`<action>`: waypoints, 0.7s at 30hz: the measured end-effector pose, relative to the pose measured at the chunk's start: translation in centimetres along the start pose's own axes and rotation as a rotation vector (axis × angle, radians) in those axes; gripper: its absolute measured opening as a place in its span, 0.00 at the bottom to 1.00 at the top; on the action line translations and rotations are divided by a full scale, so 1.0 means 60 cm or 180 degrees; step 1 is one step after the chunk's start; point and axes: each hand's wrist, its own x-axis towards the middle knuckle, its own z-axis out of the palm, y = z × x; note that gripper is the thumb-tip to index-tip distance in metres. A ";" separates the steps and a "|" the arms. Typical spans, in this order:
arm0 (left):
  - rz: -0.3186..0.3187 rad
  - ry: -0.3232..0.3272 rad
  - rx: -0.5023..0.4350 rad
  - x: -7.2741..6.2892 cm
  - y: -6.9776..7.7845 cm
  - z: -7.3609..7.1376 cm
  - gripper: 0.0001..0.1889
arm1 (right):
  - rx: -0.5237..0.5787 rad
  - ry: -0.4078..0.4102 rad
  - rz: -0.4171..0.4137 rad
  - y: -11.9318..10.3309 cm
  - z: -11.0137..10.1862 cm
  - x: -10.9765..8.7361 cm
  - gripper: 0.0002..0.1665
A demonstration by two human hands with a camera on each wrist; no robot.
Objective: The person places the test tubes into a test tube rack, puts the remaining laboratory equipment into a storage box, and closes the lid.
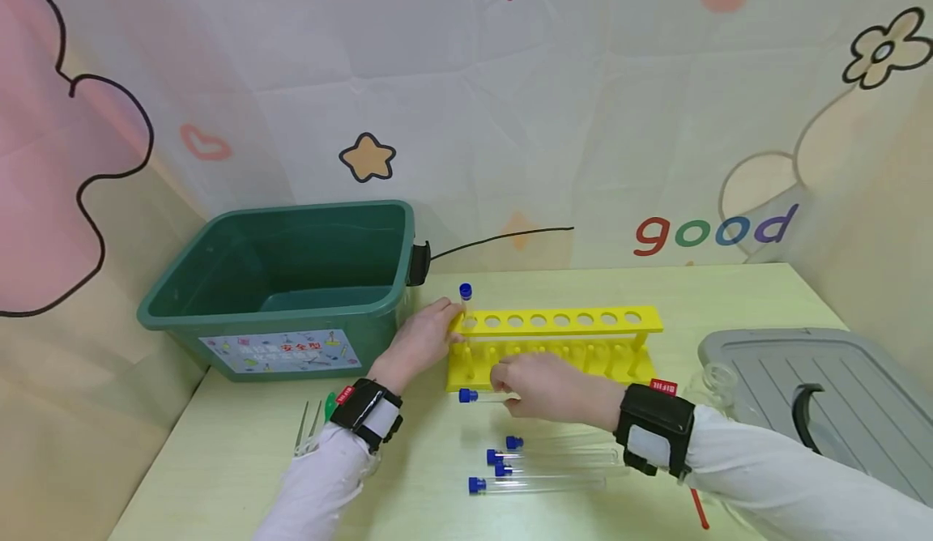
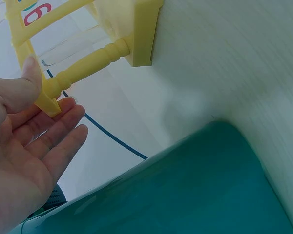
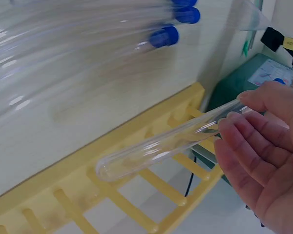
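Observation:
A yellow test tube rack (image 1: 561, 321) stands on the table. My left hand (image 1: 421, 338) holds its left end, thumb and fingers at the end of the top bar (image 2: 51, 105). One blue-capped test tube (image 1: 466, 291) stands upright in the leftmost hole. In front of the rack, my right hand (image 1: 547, 385) pinches another clear test tube (image 3: 161, 146) near its capped end. That tube lies nearly level, its blue cap (image 1: 468, 395) pointing left and its rounded end over the rack in the right wrist view. Several more capped test tubes (image 1: 543, 485) lie on the table nearer me.
A deep green bin (image 1: 277, 321) stands left of the rack, close to my left hand. At the right lies a grey lid (image 1: 824, 379) with a black handle, a clear glass vessel (image 1: 717, 381) beside it. A red stick (image 1: 700, 510) shows under my right forearm; thin metal prongs (image 1: 306, 423) lie by my left wrist.

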 end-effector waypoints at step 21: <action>0.0022 0.0020 0.0107 0.001 -0.002 -0.001 0.20 | 0.0785 0.1015 -0.0216 0.008 -0.105 0.006 0.10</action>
